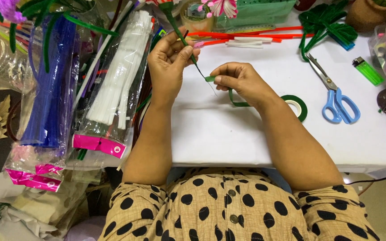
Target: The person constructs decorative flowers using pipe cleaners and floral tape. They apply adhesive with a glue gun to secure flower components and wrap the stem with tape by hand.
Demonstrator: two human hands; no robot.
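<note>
My left hand pinches a thin green wrapped flower stem that runs up toward a pink flower head at the top edge. My right hand holds the free end of a green floral tape strip against the stem's lower tip. The strip trails back under my wrist to the green tape roll lying on the white table.
Blue-handled scissors and a green lighter lie at the right. Green pipe cleaners and red and white sticks sit at the back. Bags of white pipe cleaners and blue pipe cleaners crowd the left.
</note>
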